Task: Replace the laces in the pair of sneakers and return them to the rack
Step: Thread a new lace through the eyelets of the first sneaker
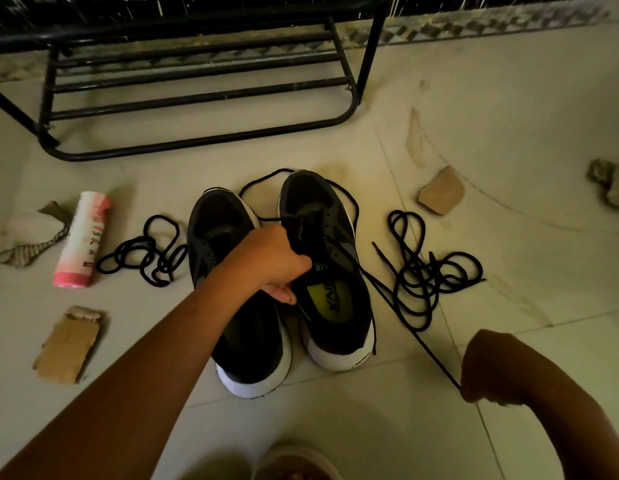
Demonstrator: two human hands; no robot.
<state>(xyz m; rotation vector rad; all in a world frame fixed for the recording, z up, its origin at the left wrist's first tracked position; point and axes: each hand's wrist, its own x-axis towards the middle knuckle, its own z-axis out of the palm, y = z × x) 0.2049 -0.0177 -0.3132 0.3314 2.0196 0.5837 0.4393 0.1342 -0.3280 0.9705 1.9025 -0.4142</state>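
On the floor (474, 116) just in front of the rack (197, 98), the two sneakers (228, 244) sit side by side. Left hand (270, 261) has its fingers (282, 292) curled round the right one's tongue; right hand (488, 368) pinches a lace (436, 358) pulled taut from it. Loose laces (422, 275) lie either side.

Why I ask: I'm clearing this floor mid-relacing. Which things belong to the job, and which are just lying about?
Job: held sneaker, its tongue gripped by the left hand; other sneaker; taut lace pinched by the right hand; left lace coil; right lace coil; rack.

Lying about: pink can, near cardboard piece, far cardboard piece, cloth.
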